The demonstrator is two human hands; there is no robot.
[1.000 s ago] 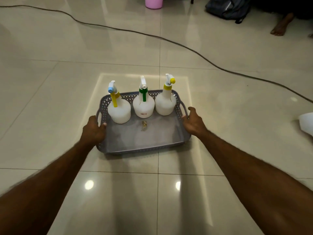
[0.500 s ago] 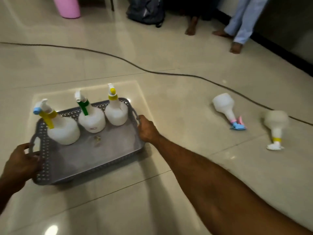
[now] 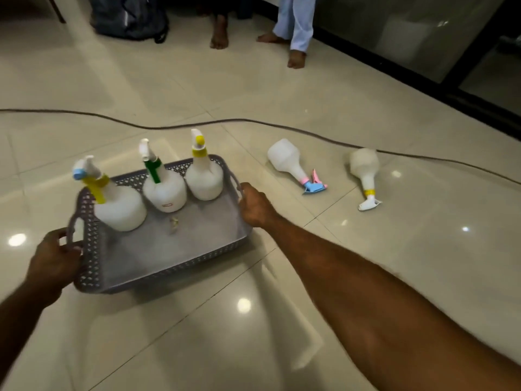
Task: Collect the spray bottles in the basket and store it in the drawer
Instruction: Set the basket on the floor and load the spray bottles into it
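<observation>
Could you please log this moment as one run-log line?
left hand and right hand grip basket handles | three bottles inside | two bottles on floor

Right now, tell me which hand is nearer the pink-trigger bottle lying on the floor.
Right. The right hand grips the basket's right handle, with the pink-trigger bottle just beyond to its right. The left hand holds the opposite handle, a basket's length farther away.

Dim room; ceiling-light glare on glossy floor (image 3: 366, 263); edges seem slightly blurred.
</observation>
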